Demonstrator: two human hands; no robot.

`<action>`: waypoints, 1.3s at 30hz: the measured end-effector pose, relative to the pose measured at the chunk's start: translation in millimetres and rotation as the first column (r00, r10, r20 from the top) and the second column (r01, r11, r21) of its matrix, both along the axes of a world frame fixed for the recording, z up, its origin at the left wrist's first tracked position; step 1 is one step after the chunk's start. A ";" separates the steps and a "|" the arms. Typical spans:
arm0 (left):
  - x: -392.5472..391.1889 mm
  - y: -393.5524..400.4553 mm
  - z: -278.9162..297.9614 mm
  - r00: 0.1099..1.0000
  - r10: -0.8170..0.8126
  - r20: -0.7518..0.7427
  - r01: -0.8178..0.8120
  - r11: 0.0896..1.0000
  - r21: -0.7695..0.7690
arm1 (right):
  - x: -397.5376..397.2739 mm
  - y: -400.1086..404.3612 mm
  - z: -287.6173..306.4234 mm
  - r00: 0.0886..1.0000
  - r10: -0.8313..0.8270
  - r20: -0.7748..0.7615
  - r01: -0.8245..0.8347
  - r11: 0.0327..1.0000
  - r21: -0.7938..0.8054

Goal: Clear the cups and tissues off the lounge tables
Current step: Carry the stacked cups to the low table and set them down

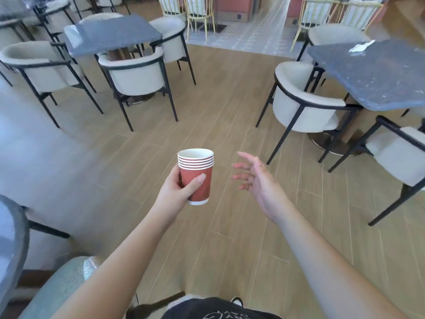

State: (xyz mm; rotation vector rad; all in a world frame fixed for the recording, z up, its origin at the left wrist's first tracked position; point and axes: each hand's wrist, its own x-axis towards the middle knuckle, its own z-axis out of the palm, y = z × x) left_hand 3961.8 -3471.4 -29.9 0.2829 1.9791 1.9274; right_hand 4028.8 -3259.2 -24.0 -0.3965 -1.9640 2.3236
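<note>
1. Chairs with cream seats and black frames (135, 74) ring a dark stone table (110, 34) at the far left of the lounge.
2. Left hand (181, 192) is held out over the wooden floor (207, 111), fingers and thumb curled round a stack of red paper cups (196, 176). The stack is upright, white rims nested one in another, the top cup showing a pale inside.
3. Right hand (255, 178) hangs just beside the stack without touching it, fingers spread and loosely bent, holding nothing.
4. Right of that stands another cream chair (303, 104), tucked against a second dark table (377, 74).
5. Far back on that second table lies a white crumpled thing, probably a tissue (361, 47), though the view there is too soft to be sure. It sits well apart from both hands.
</note>
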 end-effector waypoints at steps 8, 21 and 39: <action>-99.0 33.5 -12.5 0.999 0.051 0.001 -0.051 0.998 -0.023 | -108.5 35.0 -11.5 1.000 0.002 0.009 -0.001 1.000 -0.015; -340.7 67.4 -15.8 0.999 0.039 0.008 -0.039 0.999 -0.003 | -353.2 70.8 4.1 0.996 -0.074 -0.042 0.076 0.997 0.034; -602.9 233.5 -18.5 0.999 0.013 0.030 -0.011 0.998 -0.064 | -607.1 244.3 -26.9 0.990 -0.141 -0.018 0.138 0.981 -0.135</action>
